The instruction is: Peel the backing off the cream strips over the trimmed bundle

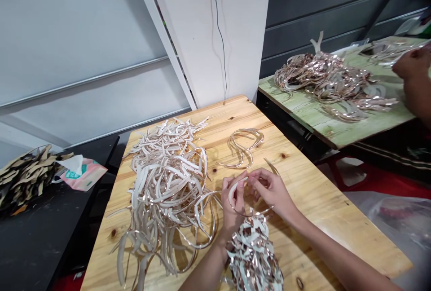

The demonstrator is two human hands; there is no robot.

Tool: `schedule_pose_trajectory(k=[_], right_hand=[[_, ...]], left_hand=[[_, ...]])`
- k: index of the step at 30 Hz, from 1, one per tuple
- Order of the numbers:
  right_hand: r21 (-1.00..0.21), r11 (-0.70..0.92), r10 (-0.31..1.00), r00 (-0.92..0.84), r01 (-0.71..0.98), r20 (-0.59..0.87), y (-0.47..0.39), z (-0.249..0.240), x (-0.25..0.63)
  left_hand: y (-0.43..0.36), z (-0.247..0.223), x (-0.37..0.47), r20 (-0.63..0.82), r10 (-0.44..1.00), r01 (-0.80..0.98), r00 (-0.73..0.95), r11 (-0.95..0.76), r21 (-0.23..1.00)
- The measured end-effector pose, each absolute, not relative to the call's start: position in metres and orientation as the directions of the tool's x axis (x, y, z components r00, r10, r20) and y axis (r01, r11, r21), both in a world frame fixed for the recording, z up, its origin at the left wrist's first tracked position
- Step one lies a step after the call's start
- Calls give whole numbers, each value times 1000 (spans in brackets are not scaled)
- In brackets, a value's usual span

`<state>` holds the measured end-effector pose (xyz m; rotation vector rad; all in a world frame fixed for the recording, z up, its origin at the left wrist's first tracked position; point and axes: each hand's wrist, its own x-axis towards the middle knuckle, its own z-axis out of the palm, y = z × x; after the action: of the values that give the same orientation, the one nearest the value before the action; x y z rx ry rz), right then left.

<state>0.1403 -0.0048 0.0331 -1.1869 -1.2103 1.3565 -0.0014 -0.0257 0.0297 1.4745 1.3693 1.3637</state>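
Observation:
My left hand point(233, 201) is closed on a curved strip point(233, 192), white on one face with a shiny rose-gold edge. Close beside it on the right, my right hand point(267, 187) pinches near the strip's upper end; the fingertips almost meet. A large pile of similar curled strips point(168, 178) covers the left part of the wooden table point(316, 201). Beyond my hands lie a few looped strips point(247, 147). Below them, between my forearms, is a dense bunch of crinkled shiny and pale strips point(254, 255).
A green-topped table point(292, 107) at the right holds a shiny pile of strips point(330, 75), with another person's hand point(412, 64) at its edge. On the left, a black table point(23, 241) bears a tissue pack point(85, 176) and dark-and-tan strips point(28, 174).

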Motion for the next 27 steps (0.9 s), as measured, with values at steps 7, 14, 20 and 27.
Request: schedule_pose_trajectory(k=[7,14,20,27], right_hand=[[-995,-99,984,-151,-33,-92,-6,35,140],[-984,-155,978,-158,-92,-139,-5,35,140],[-986,-134,987,-98,-99,-124,-5,40,140],[-991,32,999,-43,132,26,-8,39,134]], left_hand=[[-25,29,-2,274,961,280,-31,-255,925],[-24,31,-2,289,956,216,48,-292,932],[-24,32,0,260,965,172,46,-264,949],[-29,38,3,119,987,95,-110,-109,990]])
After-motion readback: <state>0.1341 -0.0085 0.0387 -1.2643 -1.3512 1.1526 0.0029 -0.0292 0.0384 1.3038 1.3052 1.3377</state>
